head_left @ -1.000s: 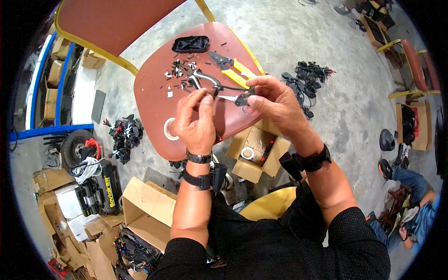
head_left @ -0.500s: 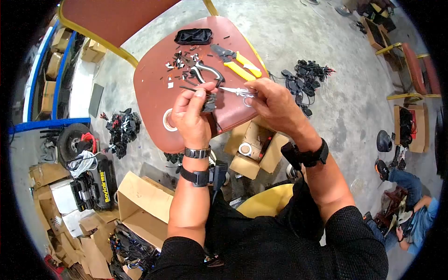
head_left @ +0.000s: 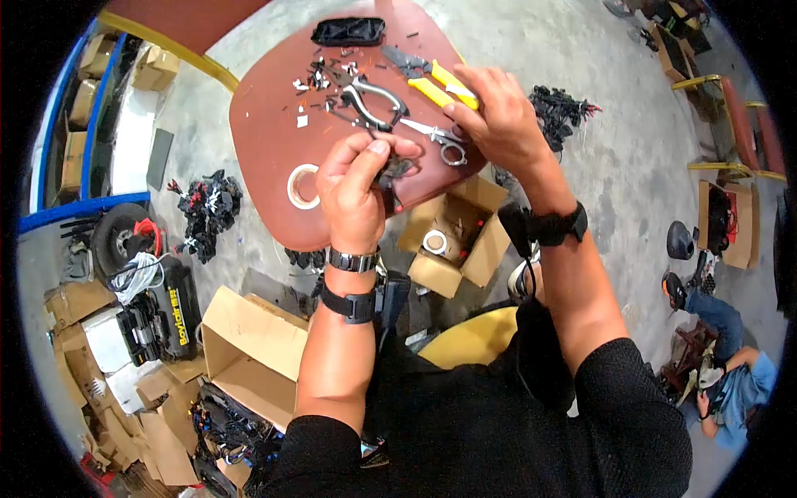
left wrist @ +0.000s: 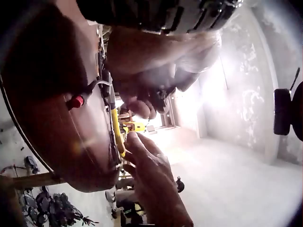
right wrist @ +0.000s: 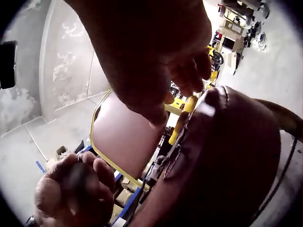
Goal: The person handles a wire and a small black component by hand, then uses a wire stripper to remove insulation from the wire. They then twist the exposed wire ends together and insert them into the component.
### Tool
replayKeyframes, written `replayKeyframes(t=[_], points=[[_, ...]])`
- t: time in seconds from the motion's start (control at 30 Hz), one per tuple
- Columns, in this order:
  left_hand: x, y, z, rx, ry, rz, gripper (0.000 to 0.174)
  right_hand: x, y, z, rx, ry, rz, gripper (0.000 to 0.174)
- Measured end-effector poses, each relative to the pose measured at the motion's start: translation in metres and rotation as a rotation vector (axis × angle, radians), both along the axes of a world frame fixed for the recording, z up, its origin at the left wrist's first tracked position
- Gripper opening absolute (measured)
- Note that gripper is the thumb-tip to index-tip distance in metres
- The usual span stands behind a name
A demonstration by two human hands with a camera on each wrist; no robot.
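My left hand [head_left: 355, 187] is over the chair's red seat [head_left: 270, 141], pinching a small black part [head_left: 393, 170] with a dark wire; fingers hide much of it. My right hand [head_left: 506, 116] reaches over the seat's right side, its fingers spread at the yellow handles of the crimping pliers [head_left: 440, 85]. In the right wrist view the thumb and fingers stand apart beside the yellow handle [right wrist: 178, 128]. Between the hands lie scissors [head_left: 448, 149] with ring handles. Grey-and-black pliers [head_left: 372, 106] lie just beyond the left fingertips.
Black and white scraps [head_left: 315, 76] and a black tray [head_left: 349, 31] are on the seat, with a tape roll [head_left: 302, 187] at its left edge. An open carton [head_left: 457, 241] stands below the front edge. Cable bundles [head_left: 207, 214] lie on the floor. Another person [head_left: 739, 390] sits at right.
The scissors have left my right hand and now lie on the seat. That hand has moved forward to the yellow handles. My left hand keeps its pinch on the black part.
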State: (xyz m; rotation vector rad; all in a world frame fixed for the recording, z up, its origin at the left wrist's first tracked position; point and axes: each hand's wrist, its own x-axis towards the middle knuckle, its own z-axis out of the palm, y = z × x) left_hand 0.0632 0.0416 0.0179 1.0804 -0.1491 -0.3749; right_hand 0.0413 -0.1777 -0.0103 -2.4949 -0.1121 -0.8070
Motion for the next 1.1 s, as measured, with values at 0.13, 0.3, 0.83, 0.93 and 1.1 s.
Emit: replayKeyframes(t=[0.13, 0.3, 0.83, 0.93, 1.1], points=[[0.000, 0.001, 0.001, 0.064, 0.003, -0.065, 0.018, 0.019, 0.001, -0.025, -0.065, -0.049, -0.034, 0.047], [0.004, 0.007, 0.002, 0.126, 0.017, -0.070, 0.017, 0.015, -0.006, -0.003, 0.716, 0.291, -0.013, 0.050], [-0.038, -0.034, 0.003, 0.075, -0.069, -0.154, 0.009, -0.095, 0.013, 0.046, 1.433, 0.456, 0.348, 0.028], [-0.051, -0.035, -0.006, 0.144, -0.092, -0.180, 0.010, -0.111, 0.007, 0.052, 1.365, 0.433, 0.369, 0.028], [-0.073, -0.036, -0.010, 0.188, -0.075, -0.213, 0.009, -0.132, -0.007, 0.059, 1.220, 0.305, 0.416, 0.044]])
